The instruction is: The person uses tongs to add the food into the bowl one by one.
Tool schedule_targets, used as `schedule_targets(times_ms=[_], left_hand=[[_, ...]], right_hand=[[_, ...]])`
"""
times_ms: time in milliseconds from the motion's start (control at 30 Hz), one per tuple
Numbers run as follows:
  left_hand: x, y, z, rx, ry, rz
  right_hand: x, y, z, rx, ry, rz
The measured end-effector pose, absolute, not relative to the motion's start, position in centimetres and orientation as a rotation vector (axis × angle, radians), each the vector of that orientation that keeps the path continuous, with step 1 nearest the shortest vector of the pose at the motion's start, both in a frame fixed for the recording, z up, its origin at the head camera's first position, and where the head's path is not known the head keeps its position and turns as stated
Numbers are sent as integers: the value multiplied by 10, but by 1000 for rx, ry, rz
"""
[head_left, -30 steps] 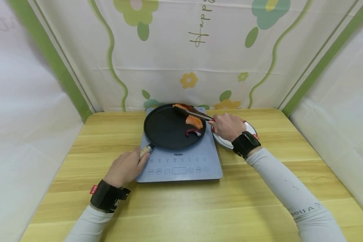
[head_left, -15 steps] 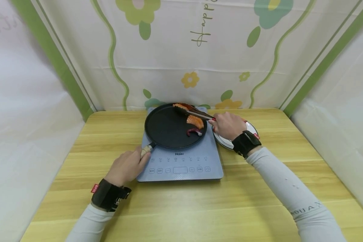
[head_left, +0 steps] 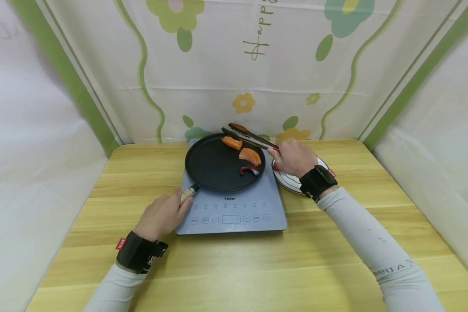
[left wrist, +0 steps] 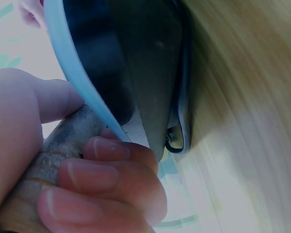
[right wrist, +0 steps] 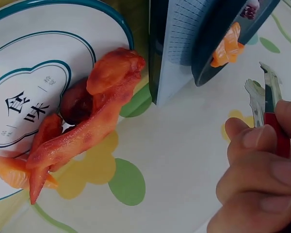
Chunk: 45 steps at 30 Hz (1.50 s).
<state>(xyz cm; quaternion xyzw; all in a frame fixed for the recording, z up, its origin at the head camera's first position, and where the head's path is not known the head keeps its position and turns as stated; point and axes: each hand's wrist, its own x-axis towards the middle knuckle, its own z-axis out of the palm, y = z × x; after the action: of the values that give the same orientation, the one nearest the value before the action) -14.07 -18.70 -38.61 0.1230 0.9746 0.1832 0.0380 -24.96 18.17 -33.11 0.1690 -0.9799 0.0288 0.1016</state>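
Note:
My left hand grips the wooden handle of a flat black frying pan. Kitchen tongs with dark tips and red on the grip are held in my right hand. Their tips are apart with nothing between them, just above the pan's back rim. At the pan's right side lie an orange piece of food, a striped salmon slice and a small purple-red tentacle-like piece. Only part of the handle shows in the left wrist view, behind the curled fingers.
The pan stands on a grey-blue induction cooker. Right of it, partly under my right hand, is a white plate with a reddish chicken wing, a dark red lump and an orange piece. A patterned cloth hangs behind.
The tongs have opened and lifted up and back off the orange piece, which now lies at the pan's back right. My left hand keeps its grip on the handle.

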Motion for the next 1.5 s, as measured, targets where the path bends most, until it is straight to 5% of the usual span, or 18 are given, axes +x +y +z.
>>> schedule_targets(times_ms=[1500], left_hand=[[-141, -187, -389, 382, 2989, 574]], right_hand=[[-181, 287, -333, 290, -2836, 92]])
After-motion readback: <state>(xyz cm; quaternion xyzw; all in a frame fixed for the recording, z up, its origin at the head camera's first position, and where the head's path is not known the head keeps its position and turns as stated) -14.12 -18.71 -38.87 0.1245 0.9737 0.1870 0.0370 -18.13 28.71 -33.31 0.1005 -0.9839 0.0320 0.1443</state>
